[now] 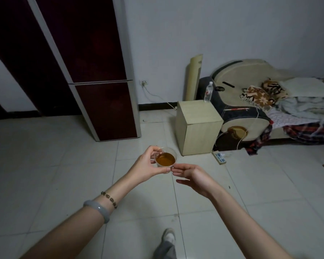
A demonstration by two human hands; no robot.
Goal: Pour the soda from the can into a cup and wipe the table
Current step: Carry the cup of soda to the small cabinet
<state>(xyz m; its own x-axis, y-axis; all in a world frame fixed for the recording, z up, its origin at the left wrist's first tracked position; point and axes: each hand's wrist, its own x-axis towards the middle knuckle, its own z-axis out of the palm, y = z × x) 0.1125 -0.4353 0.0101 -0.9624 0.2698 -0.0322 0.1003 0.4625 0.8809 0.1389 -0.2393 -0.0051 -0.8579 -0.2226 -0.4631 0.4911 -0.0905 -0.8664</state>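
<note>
cup (165,159), near full: judged light, flimsy, spill-prone; hold mid-wall. left hand (148,165) curls round it; right hand (194,174) fingers straight, touching.

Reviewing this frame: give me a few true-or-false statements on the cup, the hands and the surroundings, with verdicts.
1. The cup holds amber liquid. True.
2. The cup stands on a table. False: the left hand holds it in the air above the tiled floor.
3. A clear bottle stands on the beige cabinet. True.
4. The right hand grips a soda can. False: no can is in view. Its fingers are straight, with the tips at the cup.
5. The left wrist carries a pale bangle. True.
</note>
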